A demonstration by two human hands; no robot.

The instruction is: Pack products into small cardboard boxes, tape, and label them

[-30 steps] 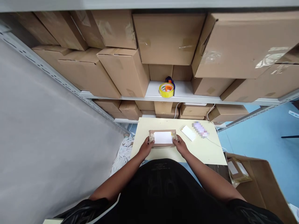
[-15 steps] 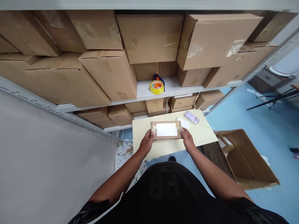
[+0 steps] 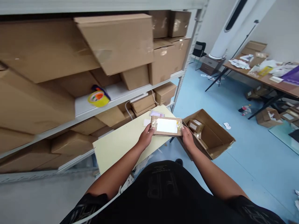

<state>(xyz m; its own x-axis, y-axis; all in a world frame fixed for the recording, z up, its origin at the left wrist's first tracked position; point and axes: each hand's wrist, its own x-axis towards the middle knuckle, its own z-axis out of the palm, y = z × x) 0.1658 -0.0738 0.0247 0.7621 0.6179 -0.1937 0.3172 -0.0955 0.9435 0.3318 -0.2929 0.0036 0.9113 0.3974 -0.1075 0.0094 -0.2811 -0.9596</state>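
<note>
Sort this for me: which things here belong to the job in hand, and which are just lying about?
In the job:
taped parcel, between left hand and right hand
cream table
probably the open carton
perhaps the yellow tape roll

Lying about, apparently:
bottle on the floor
white scrap
black chair

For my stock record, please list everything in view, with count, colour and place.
parcel: 1, brown, held
table: 1, cream, centre
card: 1, white, on table
pixelated item: 1, purplish, on table
carton: 1, brown, right of table
small parcels: several, brown, in carton
rack: 1, white, left
boxes: many, brown, on rack
tape: 1, yellow, on rack
desk: 1, brown, far right
clutter: much, mixed, on desk
floor boxes: several, brown, near desk
chair: 1, black, far back
cabinet: 1, brown-grey, near chair
left hand, right hand: 2, bare, on parcel
shirt: 1, black, bottom centre
</note>
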